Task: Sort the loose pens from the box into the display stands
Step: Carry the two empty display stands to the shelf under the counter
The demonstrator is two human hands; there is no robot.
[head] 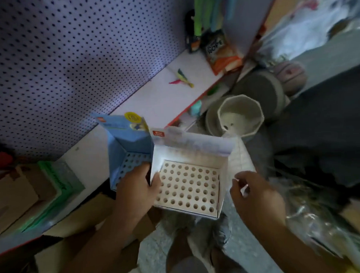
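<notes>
A white display stand [189,187] with a grid of several round holes hangs in front of me, all its holes bare. Its back flap stands upright. A blue display stand [127,150] with a similar hole grid sits just left of it, touching. My left hand [136,189] grips both stands where they meet, thumb over the white stand's left edge. My right hand [256,195] hovers just right of the white stand, fingers loosely curled; whether they pinch something small is unclear. No pens or pen box are visible.
A white shelf [163,96] with a red edge runs under a pegboard wall [60,58]. On it lie a feathered toy [182,78] and an orange packet [221,53]. Cardboard boxes [16,195] sit left; a white pot [240,115] and plastic bags [312,219] crowd the floor right.
</notes>
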